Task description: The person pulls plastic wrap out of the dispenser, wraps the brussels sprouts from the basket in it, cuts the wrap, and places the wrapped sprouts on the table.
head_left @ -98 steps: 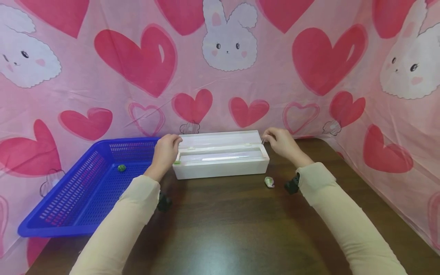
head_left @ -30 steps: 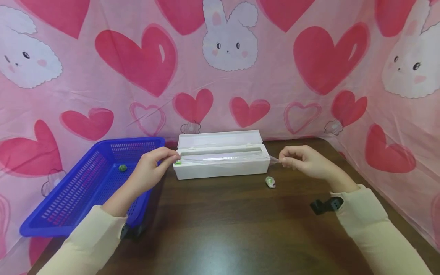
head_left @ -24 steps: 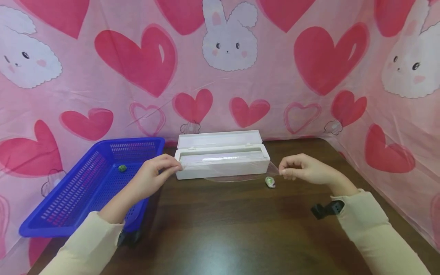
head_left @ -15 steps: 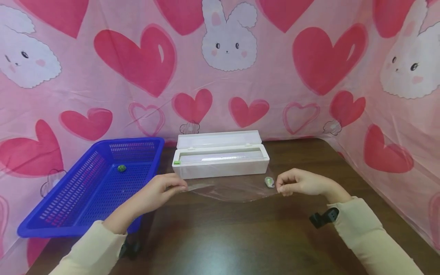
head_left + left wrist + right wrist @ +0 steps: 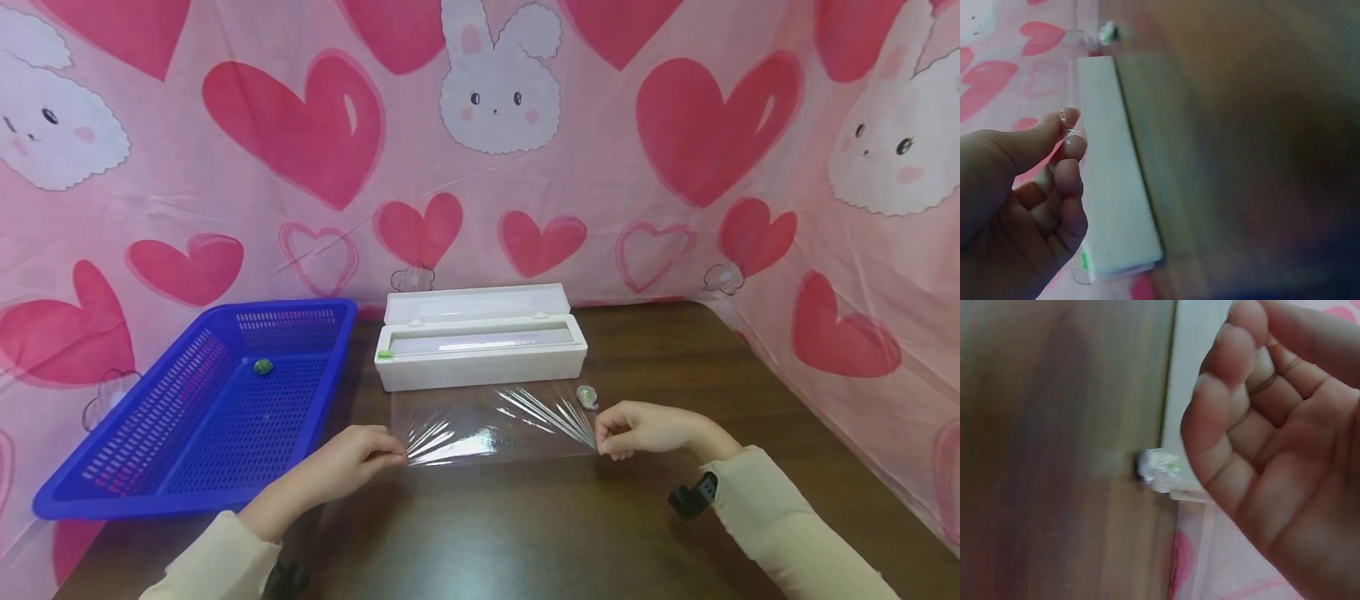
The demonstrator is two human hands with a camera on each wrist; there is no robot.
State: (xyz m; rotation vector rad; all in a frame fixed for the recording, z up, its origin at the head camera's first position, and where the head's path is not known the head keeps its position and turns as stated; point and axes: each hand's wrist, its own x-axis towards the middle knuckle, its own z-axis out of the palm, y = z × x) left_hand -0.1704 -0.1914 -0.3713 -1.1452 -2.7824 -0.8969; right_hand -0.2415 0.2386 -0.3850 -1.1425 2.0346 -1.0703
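Note:
A clear sheet of plastic wrap (image 5: 480, 433) stretches from the white wrap dispenser box (image 5: 480, 369) toward me, with shiny creases fanning out from both front corners. My left hand (image 5: 356, 458) pinches the left corner between thumb and fingertips; in the left wrist view a crumpled bit of film shows at the fingertips of that hand (image 5: 1035, 181). At the other corner my right hand (image 5: 645, 429) pinches the film. The dispenser's lid (image 5: 480, 305) stands raised at the back, and a small green cutter slide (image 5: 385, 354) sits at its left end.
Just beyond my right hand lies a small whitish-green crumpled lump (image 5: 587, 397), shiny in the right wrist view. On the left stands a blue perforated basket (image 5: 300, 467) holding a small green lump (image 5: 263, 367). A pink curtain with hearts (image 5: 480, 183) hangs behind the wooden table (image 5: 510, 533).
Both hands have come from the dispenser's ends toward me, drawing the plastic wrap out over its front. The film now spreads taut in front of the box. Basket and lumps stay put.

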